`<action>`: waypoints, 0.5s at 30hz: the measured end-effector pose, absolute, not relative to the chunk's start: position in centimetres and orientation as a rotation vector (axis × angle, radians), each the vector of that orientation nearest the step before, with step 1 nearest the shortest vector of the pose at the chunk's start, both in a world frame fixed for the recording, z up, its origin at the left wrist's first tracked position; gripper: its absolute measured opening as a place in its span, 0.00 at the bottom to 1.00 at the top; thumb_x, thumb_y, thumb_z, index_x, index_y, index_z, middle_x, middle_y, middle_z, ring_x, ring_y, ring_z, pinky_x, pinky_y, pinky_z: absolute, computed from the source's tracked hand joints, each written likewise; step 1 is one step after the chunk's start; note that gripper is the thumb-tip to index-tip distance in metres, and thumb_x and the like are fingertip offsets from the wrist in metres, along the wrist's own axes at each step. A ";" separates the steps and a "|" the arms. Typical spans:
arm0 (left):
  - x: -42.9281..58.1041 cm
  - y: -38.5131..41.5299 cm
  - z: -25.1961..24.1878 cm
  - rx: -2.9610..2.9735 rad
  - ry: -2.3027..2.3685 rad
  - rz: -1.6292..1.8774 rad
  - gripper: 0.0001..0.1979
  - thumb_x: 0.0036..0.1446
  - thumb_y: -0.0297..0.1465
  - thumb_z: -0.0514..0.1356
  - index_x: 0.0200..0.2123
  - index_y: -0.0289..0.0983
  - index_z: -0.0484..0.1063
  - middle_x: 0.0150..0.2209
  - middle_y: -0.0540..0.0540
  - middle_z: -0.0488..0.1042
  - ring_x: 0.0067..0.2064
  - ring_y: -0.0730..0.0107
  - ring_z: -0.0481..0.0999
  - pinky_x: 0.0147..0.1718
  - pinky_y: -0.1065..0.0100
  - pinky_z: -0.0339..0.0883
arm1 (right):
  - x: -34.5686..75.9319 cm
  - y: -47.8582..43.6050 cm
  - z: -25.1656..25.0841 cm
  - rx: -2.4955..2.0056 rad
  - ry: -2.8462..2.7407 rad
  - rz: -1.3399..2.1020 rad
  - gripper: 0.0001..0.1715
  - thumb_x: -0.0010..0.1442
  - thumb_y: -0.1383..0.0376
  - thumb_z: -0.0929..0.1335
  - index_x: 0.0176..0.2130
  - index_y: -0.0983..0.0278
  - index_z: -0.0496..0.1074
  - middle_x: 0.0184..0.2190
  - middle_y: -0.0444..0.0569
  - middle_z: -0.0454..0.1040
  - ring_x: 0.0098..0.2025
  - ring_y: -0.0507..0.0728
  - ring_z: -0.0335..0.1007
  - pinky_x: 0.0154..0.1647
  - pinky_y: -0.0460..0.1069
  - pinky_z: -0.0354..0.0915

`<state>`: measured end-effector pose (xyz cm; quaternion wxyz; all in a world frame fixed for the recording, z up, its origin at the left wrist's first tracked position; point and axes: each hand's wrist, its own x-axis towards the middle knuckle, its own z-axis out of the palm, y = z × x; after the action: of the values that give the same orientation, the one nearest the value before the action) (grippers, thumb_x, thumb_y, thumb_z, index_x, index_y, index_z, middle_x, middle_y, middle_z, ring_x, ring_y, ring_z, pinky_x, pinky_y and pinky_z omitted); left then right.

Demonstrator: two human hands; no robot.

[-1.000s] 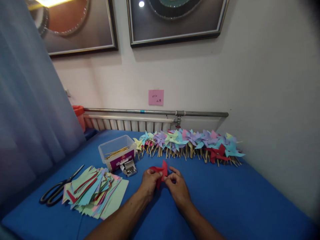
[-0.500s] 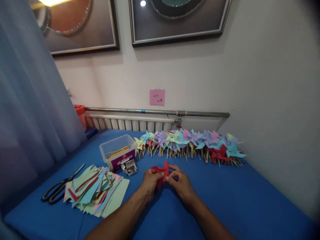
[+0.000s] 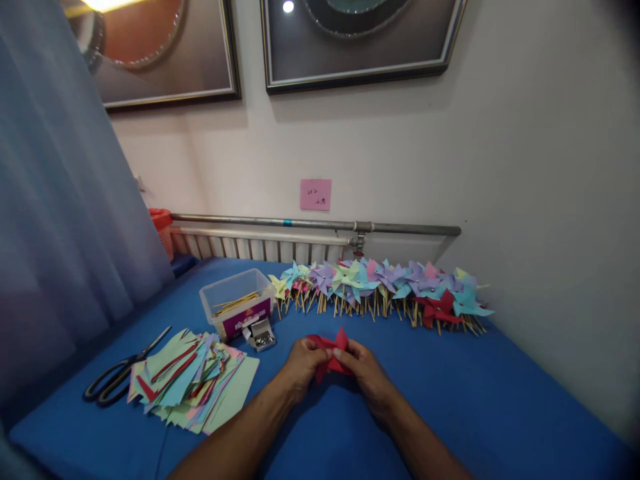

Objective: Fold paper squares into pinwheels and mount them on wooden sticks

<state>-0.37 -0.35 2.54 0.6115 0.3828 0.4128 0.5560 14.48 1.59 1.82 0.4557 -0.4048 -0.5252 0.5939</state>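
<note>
Between my two hands is a red paper pinwheel [image 3: 341, 339], its blades partly folded in toward the middle. My left hand [image 3: 301, 365] pinches it from the left, thumb at the centre. On the other side my right hand [image 3: 367, 370] grips it too, with the thumb pressed near the centre and the fingers behind the paper. No stick shows on this pinwheel. Left of my hands, a small open box of metal pins [image 3: 262, 335] leans by a clear plastic tub [image 3: 235, 290] that holds thin wooden sticks [image 3: 236, 304].
Finished pinwheels on sticks [image 3: 385, 280] lie in a long row along the back. A pile of coloured paper pieces [image 3: 193, 380] and black-handled scissors [image 3: 125, 370] lie at left on the blue surface [image 3: 450, 400]. Behind run a pipe [image 3: 250, 221] and radiator; a curtain [image 3: 65, 200] hangs left.
My right hand has closed in on the red pinwheel, its thumb now pressing at the centre. Another blade is folded over, and the pinwheel has turned slightly.
</note>
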 end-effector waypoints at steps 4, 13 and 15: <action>-0.7 -0.1 2.0 0.920 0.965 1.238 0.11 0.38 0.33 0.72 0.23 0.31 0.78 0.20 0.45 0.74 0.21 0.75 0.65 0.24 0.70 0.55 | 14.3 1.3 1.8 -0.968 -1.228 1.531 0.21 0.45 0.51 0.79 0.32 0.63 0.77 0.28 0.45 0.79 0.30 0.56 0.74 0.35 0.49 0.68; -0.7 -0.1 1.9 0.904 1.004 1.222 0.12 0.37 0.33 0.72 0.23 0.32 0.77 0.21 0.46 0.74 0.21 0.75 0.66 0.23 0.71 0.57 | 13.9 1.7 0.9 -1.069 -1.297 1.393 0.17 0.48 0.52 0.74 0.28 0.63 0.76 0.24 0.46 0.77 0.26 0.55 0.68 0.29 0.49 0.63; -0.6 -0.1 2.0 0.877 1.012 1.232 0.12 0.36 0.33 0.71 0.23 0.32 0.76 0.20 0.47 0.73 0.20 0.75 0.66 0.23 0.71 0.58 | 13.7 1.8 0.5 -1.109 -1.331 1.288 0.17 0.49 0.51 0.73 0.28 0.63 0.76 0.24 0.46 0.77 0.27 0.56 0.69 0.30 0.49 0.64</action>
<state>-0.59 -0.09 2.03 0.6138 0.3805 0.4391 0.5346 13.73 1.82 0.52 0.4719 -0.4530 -0.5435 0.5260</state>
